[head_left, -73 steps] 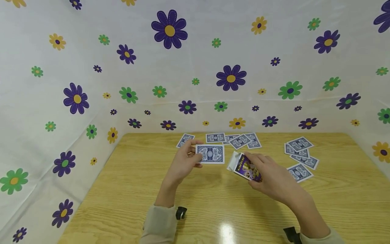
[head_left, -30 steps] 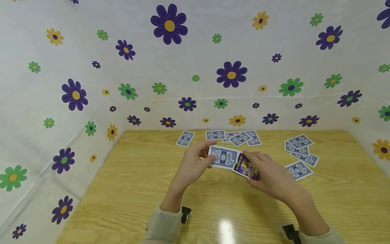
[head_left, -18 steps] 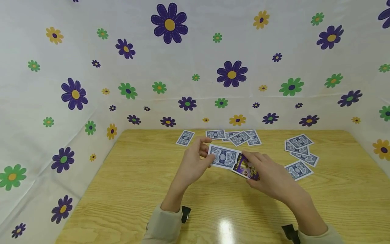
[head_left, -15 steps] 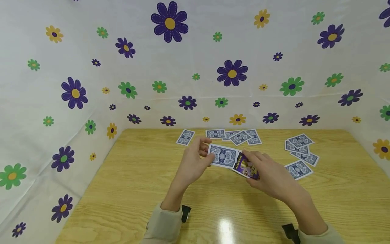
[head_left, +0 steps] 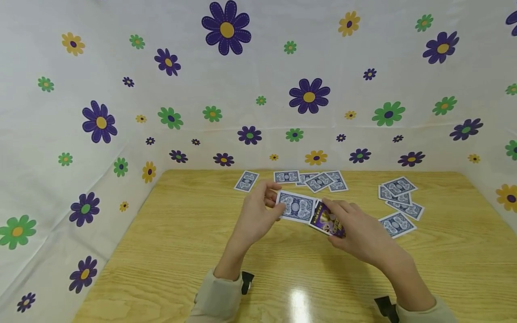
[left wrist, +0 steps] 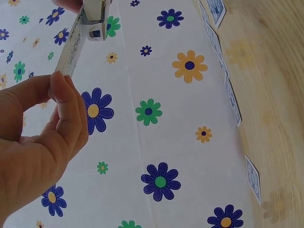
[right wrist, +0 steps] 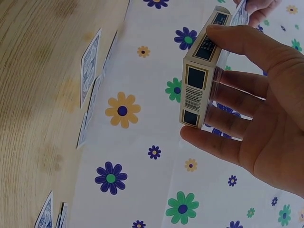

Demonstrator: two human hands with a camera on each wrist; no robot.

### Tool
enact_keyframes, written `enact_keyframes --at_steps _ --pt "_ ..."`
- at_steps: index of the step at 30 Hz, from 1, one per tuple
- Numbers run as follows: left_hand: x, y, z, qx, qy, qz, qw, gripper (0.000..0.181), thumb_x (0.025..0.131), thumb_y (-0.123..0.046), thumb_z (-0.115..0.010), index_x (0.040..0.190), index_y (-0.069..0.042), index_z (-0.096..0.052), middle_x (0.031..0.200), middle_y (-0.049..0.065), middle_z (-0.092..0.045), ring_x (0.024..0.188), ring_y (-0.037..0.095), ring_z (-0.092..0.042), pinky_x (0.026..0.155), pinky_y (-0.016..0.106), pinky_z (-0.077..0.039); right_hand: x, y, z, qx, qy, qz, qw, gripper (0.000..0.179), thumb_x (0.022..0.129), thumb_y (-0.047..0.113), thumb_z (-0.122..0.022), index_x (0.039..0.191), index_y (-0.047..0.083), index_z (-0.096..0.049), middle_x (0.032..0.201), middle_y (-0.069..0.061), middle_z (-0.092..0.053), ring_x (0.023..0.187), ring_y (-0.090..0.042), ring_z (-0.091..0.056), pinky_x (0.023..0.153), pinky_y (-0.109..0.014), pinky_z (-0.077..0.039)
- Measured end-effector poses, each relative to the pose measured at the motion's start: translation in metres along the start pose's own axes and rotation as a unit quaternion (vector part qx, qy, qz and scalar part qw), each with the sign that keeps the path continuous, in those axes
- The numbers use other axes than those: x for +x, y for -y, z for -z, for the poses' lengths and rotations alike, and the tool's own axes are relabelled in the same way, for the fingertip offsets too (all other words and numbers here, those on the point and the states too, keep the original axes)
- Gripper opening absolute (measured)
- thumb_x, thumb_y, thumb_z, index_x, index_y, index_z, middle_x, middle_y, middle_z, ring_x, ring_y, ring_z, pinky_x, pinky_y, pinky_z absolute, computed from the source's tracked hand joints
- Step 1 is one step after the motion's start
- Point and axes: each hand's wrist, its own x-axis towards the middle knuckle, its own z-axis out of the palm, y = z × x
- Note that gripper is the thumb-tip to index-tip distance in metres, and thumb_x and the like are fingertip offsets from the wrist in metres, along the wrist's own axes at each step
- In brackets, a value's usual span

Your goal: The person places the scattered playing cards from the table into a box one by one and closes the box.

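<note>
Between thumb and fingers my left hand (head_left: 258,213) pinches a playing card (head_left: 296,206) by its left end, its blue-and-white patterned back facing up in the head view. My right hand (head_left: 363,233) grips a card box (head_left: 326,220) with a purple and gold picture. The card's right end meets the box's mouth, and both are held above the table. From the left wrist the card (left wrist: 72,52) shows at a steep slant, leading to the box. The right wrist view shows the barcoded end of the box (right wrist: 195,90), thumb on one side and fingers on the other.
More blue-backed cards lie on the wooden table (head_left: 173,251): a lone card (head_left: 247,181) at the back left, an overlapping group (head_left: 319,182) at the back middle, and another group (head_left: 397,188) to the right. A flower-print cloth (head_left: 258,80) hangs behind and beside the table.
Since the earliest frame, my left hand has brought the card rightward to the box's mouth; before, they were apart and the box's white flap showed. Over the last second both hands are nearly still.
</note>
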Motion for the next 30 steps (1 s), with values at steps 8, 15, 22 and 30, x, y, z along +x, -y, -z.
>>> enact_keyframes --at_steps 8,15,22,30 --pt "0.0004 -0.0017 -0.0006 0.011 -0.004 -0.016 0.9998 0.035 0.088 0.002 -0.067 0.122 -0.003 -0.060 0.093 0.010 -0.058 0.079 0.020 -0.062 0.059 0.026 -0.056 0.0000 0.0003 -0.0005 0.000 0.005 0.000 1.0000 0.080 0.080 0.021 -0.083 0.148 0.006 -0.043 0.138 -0.017 -0.055 0.118 -0.036 -0.058 0.089 -0.049 -0.054" --pt "0.0001 -0.0033 -0.0003 0.004 -0.005 -0.018 0.9998 0.035 0.089 0.003 -0.067 0.122 -0.003 -0.061 0.092 0.010 -0.059 0.078 0.020 -0.061 0.059 0.026 -0.056 0.0007 0.0000 -0.0016 0.002 0.005 -0.003 1.0000 0.080 0.080 0.021 -0.083 0.148 0.006 -0.043 0.137 -0.017 -0.055 0.117 -0.036 -0.058 0.089 -0.049 -0.054" --pt "0.0001 -0.0037 -0.0008 -0.006 -0.005 -0.020 0.9998 0.035 0.089 0.004 -0.067 0.123 -0.003 -0.061 0.092 0.011 -0.058 0.078 0.020 -0.061 0.060 0.027 -0.057 0.0004 -0.0004 -0.0013 0.003 0.005 -0.003 1.0000 0.080 0.079 0.020 -0.084 0.148 0.006 -0.044 0.136 -0.017 -0.056 0.116 -0.035 -0.059 0.089 -0.049 -0.054" --pt "0.0003 -0.0043 -0.0009 -0.022 -0.005 -0.019 0.9996 0.036 0.090 0.004 -0.065 0.125 -0.003 -0.062 0.093 0.012 -0.058 0.078 0.021 -0.060 0.062 0.030 -0.059 0.0006 -0.0008 -0.0009 0.005 0.007 -0.006 1.0000 0.080 0.079 0.020 -0.084 0.148 0.006 -0.044 0.137 -0.017 -0.056 0.117 -0.035 -0.058 0.090 -0.049 -0.054"
